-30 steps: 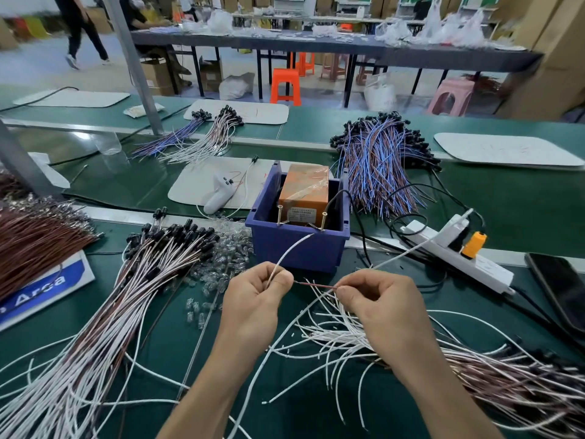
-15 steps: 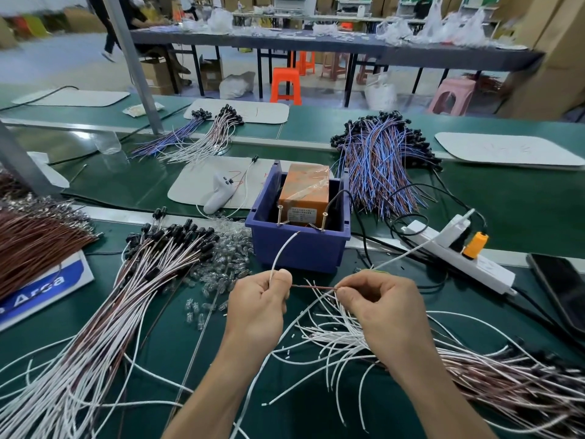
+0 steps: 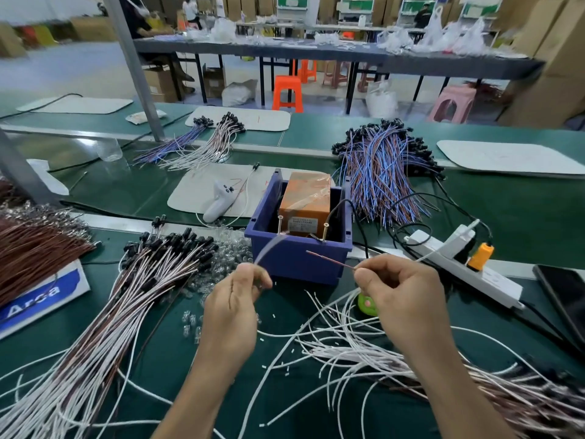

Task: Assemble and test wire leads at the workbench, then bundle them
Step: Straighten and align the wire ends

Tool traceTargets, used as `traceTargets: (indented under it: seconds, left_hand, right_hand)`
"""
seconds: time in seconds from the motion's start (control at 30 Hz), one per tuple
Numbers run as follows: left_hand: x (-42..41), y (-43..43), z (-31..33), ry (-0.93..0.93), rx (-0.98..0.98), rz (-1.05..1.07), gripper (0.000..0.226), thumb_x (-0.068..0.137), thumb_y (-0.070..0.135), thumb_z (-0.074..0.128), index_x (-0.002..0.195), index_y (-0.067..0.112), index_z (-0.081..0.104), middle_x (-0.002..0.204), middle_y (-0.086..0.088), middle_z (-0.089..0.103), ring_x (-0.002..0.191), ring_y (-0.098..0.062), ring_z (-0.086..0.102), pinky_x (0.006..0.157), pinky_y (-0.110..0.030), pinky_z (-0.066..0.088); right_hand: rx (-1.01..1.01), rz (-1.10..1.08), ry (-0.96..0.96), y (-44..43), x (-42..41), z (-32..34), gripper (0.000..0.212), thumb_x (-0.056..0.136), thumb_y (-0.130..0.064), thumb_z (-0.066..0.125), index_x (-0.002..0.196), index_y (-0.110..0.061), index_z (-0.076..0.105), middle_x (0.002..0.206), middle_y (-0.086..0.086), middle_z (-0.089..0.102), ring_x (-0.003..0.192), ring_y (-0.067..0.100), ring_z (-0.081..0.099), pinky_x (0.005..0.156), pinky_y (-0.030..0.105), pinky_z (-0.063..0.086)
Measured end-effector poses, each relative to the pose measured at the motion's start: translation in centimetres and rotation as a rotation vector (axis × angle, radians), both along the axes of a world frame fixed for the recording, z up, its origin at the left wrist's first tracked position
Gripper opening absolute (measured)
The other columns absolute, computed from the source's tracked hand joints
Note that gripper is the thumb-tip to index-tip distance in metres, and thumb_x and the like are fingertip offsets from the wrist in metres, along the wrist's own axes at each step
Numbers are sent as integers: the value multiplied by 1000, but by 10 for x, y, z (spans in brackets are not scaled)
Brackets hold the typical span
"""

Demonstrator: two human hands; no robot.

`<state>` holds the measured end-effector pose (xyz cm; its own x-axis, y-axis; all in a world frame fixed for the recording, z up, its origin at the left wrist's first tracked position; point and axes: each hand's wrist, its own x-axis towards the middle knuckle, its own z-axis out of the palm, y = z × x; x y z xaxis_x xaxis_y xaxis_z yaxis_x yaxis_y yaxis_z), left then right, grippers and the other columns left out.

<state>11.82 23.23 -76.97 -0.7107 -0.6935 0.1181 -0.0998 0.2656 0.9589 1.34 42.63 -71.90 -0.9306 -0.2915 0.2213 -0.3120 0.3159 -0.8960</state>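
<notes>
Here the workbench (image 3: 286, 301) carries loose white leads (image 3: 342, 353) along its near edge, with a blue bin (image 3: 297, 261) at mid-bench. Just before the bin, the left hand (image 3: 232, 307) pinches a white wire (image 3: 269, 248) and the right hand (image 3: 402, 299) pinches a brown wire (image 3: 329, 259), tips apart.

Shows a phone (image 3: 566, 302) beside a power strip (image 3: 497, 280) at right, an orange stool (image 3: 287, 93) and a pink stool (image 3: 453, 103) far behind.
</notes>
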Motion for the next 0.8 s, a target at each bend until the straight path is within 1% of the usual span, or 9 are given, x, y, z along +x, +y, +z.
traceTargets:
  seconds: [0.07,0.13,0.23,0.33,0.43,0.5,0.57,0.63,0.8]
  left_hand:
    - [0,-4,-4,36,-164,23,45,109,41,38,76,29,64,59,11,55,49,0,46,46,-13,36]
    - [-4,-11,-5,34,-254,35,38,108,36,44,76,33,65,63,7,60,54,-2,50,51,-15,38]
    - [-11,-21,-5,55,-312,51,28,102,39,51,80,37,69,66,12,65,56,-3,54,50,-15,39]
    - [-11,-28,-2,86,-330,90,24,96,46,52,83,38,71,66,13,66,52,-4,54,46,-12,37]
    - [-10,-30,-1,99,-378,148,24,94,50,52,83,38,70,68,15,67,54,-6,58,45,-15,41]
    - [-10,-28,-3,109,-429,167,27,93,52,51,83,35,69,68,13,66,54,-10,58,44,-21,43]
    - [-11,-27,-6,109,-509,187,27,97,48,52,85,32,69,67,11,65,57,-13,60,45,-22,44]
    - [-11,-29,-12,95,-599,212,22,100,38,55,90,27,71,58,12,60,64,-13,62,51,-19,46]
    - [-10,-30,-17,115,-686,264,21,102,29,55,89,20,68,57,21,52,73,-3,60,57,-2,39]
  right_hand:
    - [-12,7,51,-2,-6,-1,24,86,-18,79,78,-40,74,61,-9,69,51,9,59,55,41,57]
    - [-23,46,92,-5,-13,-2,22,86,-18,79,78,-38,75,61,-8,69,51,13,59,50,43,56]
    - [-39,100,150,-10,-25,-5,22,87,-16,78,77,-36,75,59,-7,66,45,5,51,41,32,49]
    - [-40,113,208,-13,-33,-9,24,85,-12,79,78,-35,74,58,-10,65,45,5,52,43,20,44]
    - [-4,150,254,-17,-37,-11,23,84,-12,79,76,-34,74,57,-11,64,45,5,52,40,23,45]
    - [10,171,257,-19,-40,-10,23,83,-11,79,74,-32,74,54,-10,62,44,4,50,38,25,47]
    - [23,197,276,-19,-44,-7,23,82,-9,78,71,-29,74,53,-8,61,44,4,48,42,20,42]
    - [35,216,274,-18,-49,-5,23,81,-8,78,69,-27,73,52,-6,60,44,4,47,44,17,38]
    - [31,205,252,-15,-54,-8,24,80,-6,79,65,-23,73,52,-4,60,44,3,46,45,15,36]
